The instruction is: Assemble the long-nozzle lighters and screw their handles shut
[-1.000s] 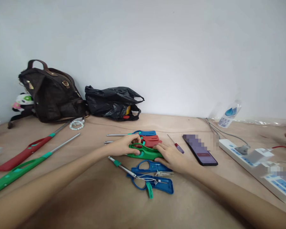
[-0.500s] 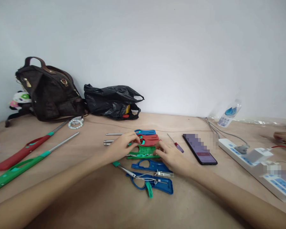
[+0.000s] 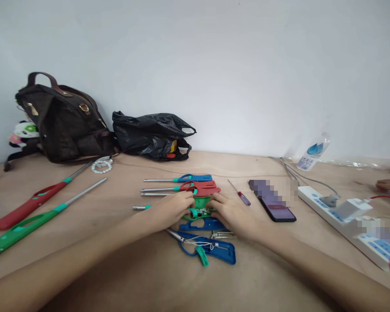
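Note:
A green gas lighter (image 3: 201,201) with its casing open lies in the middle of the table, inner parts showing. At its teal trigger end, the bent fingers of my left hand (image 3: 173,208) close on it. My right hand (image 3: 230,212) grips its handle end with curled fingers. The lighter's metal tube (image 3: 139,208) sticks out left of my left hand. Closer to me are a blue casing half (image 3: 203,224) and an opened blue lighter (image 3: 225,251) with white wires, a clear fuel tank (image 3: 222,235) and a loose teal piece (image 3: 202,256).
Beyond my hands lie a blue lighter (image 3: 199,178) and red lighters (image 3: 206,191). At right are a screwdriver (image 3: 243,198), a phone (image 3: 277,208), a power strip (image 3: 315,203), a bottle (image 3: 313,151) and another person's hand (image 3: 388,185). A red lighter (image 3: 29,206), green lighter (image 3: 26,232) and bags (image 3: 149,136) are at left.
My left hand has come down and nearer to me, onto the green lighter's trigger end. The lighter's tube now shows beyond my left wrist. My right hand has shifted slightly left.

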Available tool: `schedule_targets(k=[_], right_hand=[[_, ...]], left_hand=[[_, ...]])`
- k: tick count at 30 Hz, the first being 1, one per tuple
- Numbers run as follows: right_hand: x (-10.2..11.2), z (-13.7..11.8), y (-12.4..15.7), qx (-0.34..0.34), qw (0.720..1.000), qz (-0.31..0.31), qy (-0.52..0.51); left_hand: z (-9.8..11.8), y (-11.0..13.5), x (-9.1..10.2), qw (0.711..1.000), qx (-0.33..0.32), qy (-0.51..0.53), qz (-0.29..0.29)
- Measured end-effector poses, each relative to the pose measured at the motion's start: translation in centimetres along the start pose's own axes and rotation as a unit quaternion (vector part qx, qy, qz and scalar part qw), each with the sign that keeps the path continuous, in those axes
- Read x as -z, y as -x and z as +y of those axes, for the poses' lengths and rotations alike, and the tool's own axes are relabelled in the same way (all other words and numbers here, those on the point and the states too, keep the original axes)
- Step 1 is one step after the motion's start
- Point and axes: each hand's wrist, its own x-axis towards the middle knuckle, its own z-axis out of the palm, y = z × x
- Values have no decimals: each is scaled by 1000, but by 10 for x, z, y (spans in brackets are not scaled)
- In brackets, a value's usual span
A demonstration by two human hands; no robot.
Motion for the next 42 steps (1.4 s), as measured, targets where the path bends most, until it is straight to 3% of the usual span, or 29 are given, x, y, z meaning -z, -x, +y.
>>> schedule_targets(k=[12,19,23,27,29,34,39,42], right_hand=[[4,-5,-4,-58,998,3,-8],[-4,-1,-6,-52,998,26,-38],[-2,-4,-7,-66,993,52,-83],[3,-9,-10,-96,987,37,-122],[4,-10,-13,-98,989,23,-105],[7,-15,-17,-99,993,-6,-72],[16,-22,-11,-38,992,-10,-120],[20,-18,-9,-37,993,3,-109]], left_hand=[[1,5,4,996,29,23,84],[7,13,13,994,-77,14,69],[7,20,13,995,-67,37,70],[9,29,20,992,-77,98,35],[8,33,22,991,-67,113,35],[-8,35,17,993,8,70,97],[-23,37,10,996,28,10,86],[-31,36,9,995,42,4,87]])
